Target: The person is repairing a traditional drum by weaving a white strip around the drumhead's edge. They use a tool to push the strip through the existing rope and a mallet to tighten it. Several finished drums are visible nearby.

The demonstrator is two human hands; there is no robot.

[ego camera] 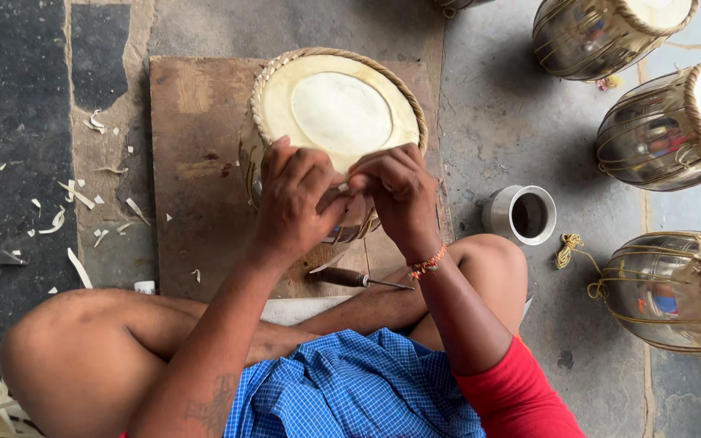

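You are gripping the near rim of the drum [340, 109], at upper centre on the board [196, 170], both hands closed: left hand [294, 199] around its lacing, right hand [395, 195] pinching a strap beside it.

Both hands [346, 199] together — fingers curled, fingertips pinched.

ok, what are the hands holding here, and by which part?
Both hands, left hand and right hand, grip the near rim of the drum, pinching its strap lacing between the fingertips. The awl lies unheld on the board.
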